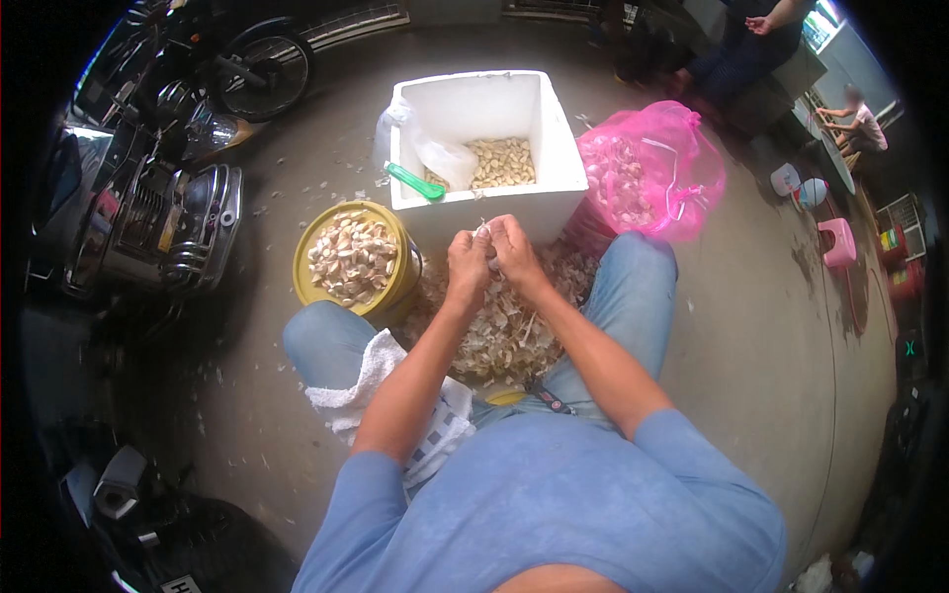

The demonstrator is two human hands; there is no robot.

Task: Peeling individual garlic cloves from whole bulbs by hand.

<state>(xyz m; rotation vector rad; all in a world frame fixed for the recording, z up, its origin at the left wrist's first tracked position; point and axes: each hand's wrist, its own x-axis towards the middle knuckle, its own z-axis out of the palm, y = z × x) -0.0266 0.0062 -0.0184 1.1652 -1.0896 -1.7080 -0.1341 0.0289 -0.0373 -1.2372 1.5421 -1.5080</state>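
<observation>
My left hand (467, 263) and my right hand (514, 259) meet just in front of the white foam box. Their fingers are closed together on a small piece of garlic (483, 227), mostly hidden by the fingertips. Peeled cloves (502, 162) lie inside the foam box (474, 211). On its near left rim rests a green-handled knife or peeler (415, 182); its exact kind is unclear. To the left, a yellow bucket (300, 259) is heaped with unpeeled garlic cloves (352, 259). Below my forearms, between my legs, spreads a large pile of garlic skins (506, 341).
Right of the box sits a pink mesh bag (633, 178) of garlic bulbs. A clear plastic bag (435, 148) hangs over the box's left wall. Motorcycles (259, 71) stand along the left. A white towel (368, 390) covers my left thigh. A pink stool (838, 243) and other people are at right.
</observation>
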